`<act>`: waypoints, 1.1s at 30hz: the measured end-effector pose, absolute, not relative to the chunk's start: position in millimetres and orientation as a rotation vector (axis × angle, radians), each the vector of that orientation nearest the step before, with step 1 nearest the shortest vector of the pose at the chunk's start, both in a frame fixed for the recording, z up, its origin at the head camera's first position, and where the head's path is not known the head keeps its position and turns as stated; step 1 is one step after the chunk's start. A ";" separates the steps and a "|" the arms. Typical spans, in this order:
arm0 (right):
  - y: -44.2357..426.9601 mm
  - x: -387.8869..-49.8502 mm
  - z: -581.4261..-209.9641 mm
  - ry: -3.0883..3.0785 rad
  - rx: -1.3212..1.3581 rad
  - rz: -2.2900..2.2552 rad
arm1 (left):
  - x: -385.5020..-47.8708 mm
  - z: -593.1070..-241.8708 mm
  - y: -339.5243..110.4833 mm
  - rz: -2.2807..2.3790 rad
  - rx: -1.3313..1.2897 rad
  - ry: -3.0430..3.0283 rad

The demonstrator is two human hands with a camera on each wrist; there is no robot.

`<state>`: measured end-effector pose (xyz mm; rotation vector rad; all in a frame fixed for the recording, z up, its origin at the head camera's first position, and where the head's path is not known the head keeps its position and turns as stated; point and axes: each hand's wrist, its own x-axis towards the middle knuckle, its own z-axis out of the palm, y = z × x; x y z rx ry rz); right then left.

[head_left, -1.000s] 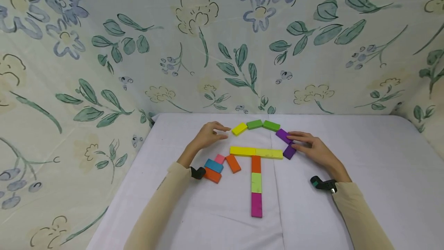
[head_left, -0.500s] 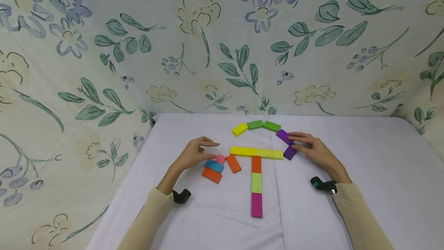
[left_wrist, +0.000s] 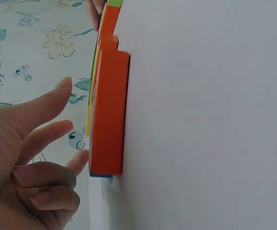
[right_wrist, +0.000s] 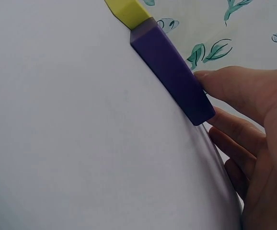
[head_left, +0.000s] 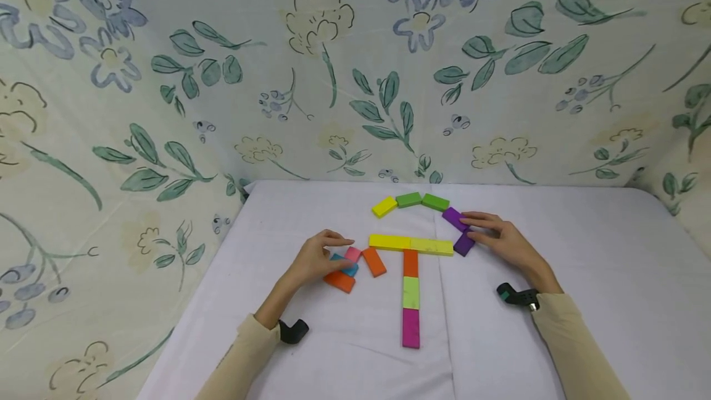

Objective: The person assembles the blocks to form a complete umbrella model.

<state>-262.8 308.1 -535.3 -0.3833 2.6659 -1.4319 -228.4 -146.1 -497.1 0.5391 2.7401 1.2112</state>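
Observation:
My left hand [head_left: 312,261] hovers over a small cluster of loose blocks at the left, thumb and index finger spread apart. Under and beside it lie a pink block [head_left: 352,254], a blue block [head_left: 352,271] partly hidden by the thumb, and an orange block [head_left: 340,281]. The left wrist view shows the fingers beside the orange block [left_wrist: 109,115], with nothing between thumb and index. My right hand [head_left: 510,244] rests its fingertips on two purple blocks: the upper one [head_left: 454,218] and the lower one [head_left: 463,244], where the thumb touches.
Two yellow blocks [head_left: 390,242] form a bar above a column of orange, lime and magenta [head_left: 411,328] blocks. Above them, a yellow block [head_left: 384,207] and two green blocks [head_left: 409,200] continue the purple ones in an arc. Another orange block [head_left: 374,262] lies slanted below the bar.
My left hand has moved back from beside the arc's yellow block, down and left to the loose blocks. My right hand stays on the purple blocks.

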 end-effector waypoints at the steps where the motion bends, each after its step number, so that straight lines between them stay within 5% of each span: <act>1: 307.9 -263.0 -535.6 2.664 -0.383 -1.432 | -227.2 -497.3 -143.2 1.205 0.547 2.753; 33: 308.4 -263.9 -536.7 2.663 -0.381 -1.430 | -212.5 -499.3 -101.6 0.913 0.567 2.971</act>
